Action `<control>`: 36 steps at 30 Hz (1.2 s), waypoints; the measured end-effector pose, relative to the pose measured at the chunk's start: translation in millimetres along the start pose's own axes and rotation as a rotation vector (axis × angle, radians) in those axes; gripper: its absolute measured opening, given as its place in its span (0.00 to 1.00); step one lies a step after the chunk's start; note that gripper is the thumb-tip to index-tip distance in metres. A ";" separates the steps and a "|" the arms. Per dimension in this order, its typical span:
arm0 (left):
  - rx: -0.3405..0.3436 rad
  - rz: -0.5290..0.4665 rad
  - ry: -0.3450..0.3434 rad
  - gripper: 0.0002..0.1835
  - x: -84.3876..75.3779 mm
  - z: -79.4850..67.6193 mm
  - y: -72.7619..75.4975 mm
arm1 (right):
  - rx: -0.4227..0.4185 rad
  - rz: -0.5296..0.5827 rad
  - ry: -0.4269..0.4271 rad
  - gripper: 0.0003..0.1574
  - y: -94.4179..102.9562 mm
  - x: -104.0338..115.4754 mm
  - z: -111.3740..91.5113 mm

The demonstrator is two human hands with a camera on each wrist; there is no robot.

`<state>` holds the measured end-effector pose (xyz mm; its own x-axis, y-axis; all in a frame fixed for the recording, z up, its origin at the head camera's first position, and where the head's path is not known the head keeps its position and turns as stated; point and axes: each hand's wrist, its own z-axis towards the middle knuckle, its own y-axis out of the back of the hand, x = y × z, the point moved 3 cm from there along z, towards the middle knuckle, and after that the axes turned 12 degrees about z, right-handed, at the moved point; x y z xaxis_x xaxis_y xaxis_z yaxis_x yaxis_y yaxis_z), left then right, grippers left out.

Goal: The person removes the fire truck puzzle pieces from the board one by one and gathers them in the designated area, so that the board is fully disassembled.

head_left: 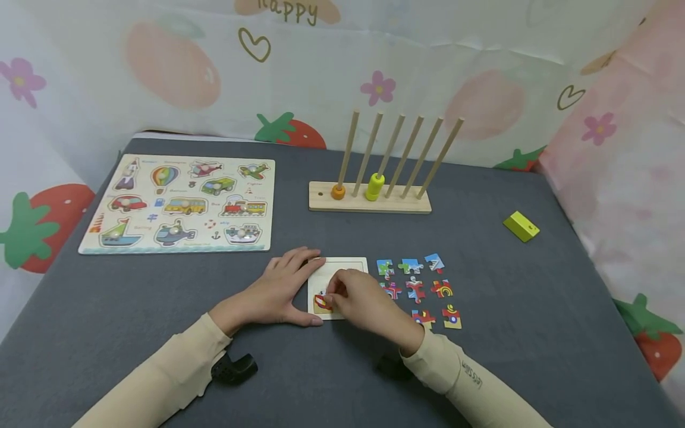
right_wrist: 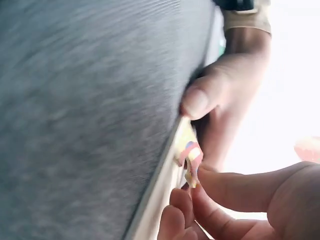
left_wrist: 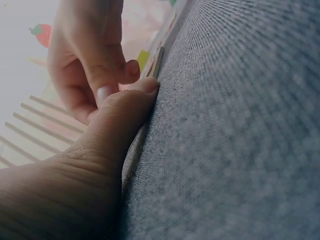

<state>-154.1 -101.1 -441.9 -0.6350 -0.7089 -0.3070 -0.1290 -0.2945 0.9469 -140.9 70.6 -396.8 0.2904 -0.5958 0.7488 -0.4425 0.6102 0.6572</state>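
Note:
A small white puzzle tray [head_left: 342,265] lies flat in front of me. My left hand [head_left: 279,291] is spread along its left side, the forefinger at the upper left corner and the thumb by the lower left one. A red and yellow jigsaw piece [head_left: 321,303] is at the tray's lower left; in the right wrist view the jigsaw piece [right_wrist: 192,155] stands tilted at the tray surface. My right hand [head_left: 360,298] pinches it between thumb and fingers, covering the tray's lower right. Several loose jigsaw pieces [head_left: 415,289] lie in rows to the right.
A wooden peg stand [head_left: 369,204] with upright rods and a few orange and yellow-green beads stands at the back. A vehicle puzzle board [head_left: 179,205] lies at the back left. One yellow-green block [head_left: 521,226] sits at the right on the grey tabletop [head_left: 535,333].

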 end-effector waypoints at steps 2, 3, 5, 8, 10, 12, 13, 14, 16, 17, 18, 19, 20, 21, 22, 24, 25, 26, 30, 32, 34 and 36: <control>-0.002 0.000 0.004 0.55 -0.1 -0.3 0.3 | 0.007 0.055 -0.018 0.05 1.5 0.4 0.5; -0.002 0.000 0.006 0.55 -0.2 -0.7 0.4 | 0.013 0.076 -0.025 0.06 2.3 0.4 0.8; -0.003 0.000 0.008 0.55 -0.4 -1.6 0.8 | 0.023 0.088 -0.033 0.06 4.1 0.3 0.8; -0.005 0.004 0.010 0.54 -0.9 -2.4 0.7 | 0.032 0.098 -0.051 0.06 10.3 -0.5 -0.4; -0.007 0.007 0.008 0.54 -1.5 -2.3 0.3 | 0.028 0.097 -0.071 0.06 17.9 -2.9 -2.5; -0.005 0.010 0.005 0.54 -2.0 -2.1 -0.3 | 0.017 0.106 -0.100 0.06 28.7 -6.4 -6.2; -0.005 0.011 0.004 0.54 -2.3 -2.1 -0.4 | 0.011 0.107 -0.114 0.06 35.1 -8.7 -8.8; -0.003 0.012 0.004 0.54 -2.4 -2.0 -0.7 | 0.009 0.109 -0.128 0.06 41.8 -11.5 -12.0; 0.002 0.011 0.003 0.54 -2.3 -2.2 -1.1 | 0.009 0.119 -0.150 0.06 54.9 -17.7 -19.4; 0.004 0.011 0.003 0.54 -2.2 -2.3 -1.4 | 0.011 0.124 -0.164 0.06 61.4 -20.7 -24.0; 0.005 0.011 0.002 0.54 -2.1 -2.4 -1.5 | 0.020 0.129 -0.171 0.06 67.6 -23.7 -28.6; 0.005 0.012 0.001 0.55 -1.9 -2.6 -1.7 | 0.025 0.129 -0.179 0.06 73.1 -26.9 -33.2; 0.005 0.014 0.001 0.55 -1.8 -2.7 -1.9 | 0.036 0.129 -0.188 0.06 78.0 -30.1 -37.7; 0.005 0.016 -0.001 0.55 -1.6 -2.9 -2.1 | 0.047 0.130 -0.197 0.06 81.8 -33.0 -41.8; 0.003 0.020 -0.002 0.55 -1.5 -3.2 -2.2 | 0.062 0.129 -0.202 0.06 84.9 -36.0 -45.5; 0.003 0.023 -0.004 0.55 -1.1 -3.9 -2.5 | 0.099 0.121 -0.209 0.06 87.8 -41.4 -51.4; 0.003 0.025 -0.004 0.55 -0.8 -4.2 -2.6 | 0.118 0.123 -0.213 0.06 87.4 -43.7 -53.7; 0.004 0.027 -0.005 0.55 -0.5 -4.6 -2.7 | 0.138 0.123 -0.216 0.07 86.4 -46.1 -55.5; 0.005 0.028 -0.003 0.55 0.6 -6.0 -2.5 | 0.185 0.118 -0.214 0.08 77.5 -53.0 -57.4; 0.006 0.026 0.001 0.55 1.0 -6.7 -2.4 | 0.181 0.096 -0.210 0.08 73.6 -55.1 -56.2; 0.008 0.022 0.005 0.55 1.0 -6.8 -2.6 | 0.168 0.065 -0.201 0.08 70.8 -56.5 -54.9; 0.012 0.018 0.010 0.55 0.9 -7.0 -2.6 | 0.154 0.034 -0.194 0.08 69.0 -57.0 -53.5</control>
<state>-149.0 -105.5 -445.3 -0.6299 -0.7200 -0.2912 -0.1268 -0.2745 0.9532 -142.5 174.6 -389.5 0.1109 -0.6745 0.7299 -0.5778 0.5538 0.5995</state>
